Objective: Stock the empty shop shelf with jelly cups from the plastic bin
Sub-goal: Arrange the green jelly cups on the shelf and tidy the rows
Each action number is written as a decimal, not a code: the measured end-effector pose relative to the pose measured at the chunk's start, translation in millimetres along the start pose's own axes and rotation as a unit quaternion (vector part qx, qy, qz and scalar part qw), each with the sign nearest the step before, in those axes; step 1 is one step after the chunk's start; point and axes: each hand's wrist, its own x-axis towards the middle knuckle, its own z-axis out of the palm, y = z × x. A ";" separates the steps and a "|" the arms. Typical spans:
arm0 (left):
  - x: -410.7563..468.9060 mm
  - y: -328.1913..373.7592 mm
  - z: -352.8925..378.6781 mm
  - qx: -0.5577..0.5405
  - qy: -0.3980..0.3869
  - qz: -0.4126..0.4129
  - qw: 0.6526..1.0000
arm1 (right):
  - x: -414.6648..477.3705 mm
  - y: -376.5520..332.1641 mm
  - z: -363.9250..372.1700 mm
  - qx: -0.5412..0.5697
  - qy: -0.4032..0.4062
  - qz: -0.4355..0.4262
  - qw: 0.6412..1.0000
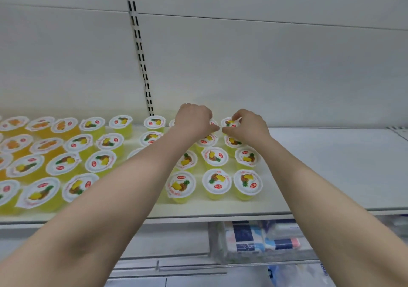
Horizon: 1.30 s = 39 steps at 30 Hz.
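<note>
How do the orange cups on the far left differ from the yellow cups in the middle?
The orange cups hold orange jelly; the yellow cups hold pale yellow jelly. Lids on the orange cups picture orange fruit, those on the yellow cups a pineapple. No hand touches the orange cups; the left hand and right hand each grip one of the yellow cups at the back. Both have round white lids with a red logo.

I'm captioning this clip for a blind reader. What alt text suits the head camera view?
Two bare hands reach to the back of a white shop shelf: the left hand curls over one jelly cup, the right hand pinches the next cup. Rows of yellow pineapple cups fill the shelf toward the left, orange cups farthest left.
</note>
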 end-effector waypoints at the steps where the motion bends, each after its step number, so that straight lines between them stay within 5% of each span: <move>1: 0.9 -0.2 0.3 -0.008 0.001 0.004 1.000 | 0.4 1.1 0.2 0.009 -0.003 0.000 1.000; 12: -18.5 -22.1 -12.7 -0.129 0.046 0.007 0.991 | -32.6 12.4 -22.3 0.095 0.018 -0.030 0.995; 18: -50.4 -13.0 -23.2 -0.087 -0.011 0.055 0.995 | -52.3 13.5 -24.7 0.031 -0.044 -0.027 0.998; 30: -108.0 9.2 -31.9 -0.118 0.043 0.051 0.991 | -84.8 30.8 -27.8 0.087 0.036 -0.103 0.990; 39: -157.3 29.7 -24.1 -0.051 0.052 0.032 0.997 | -125.0 43.9 -39.4 0.070 0.003 -0.203 0.977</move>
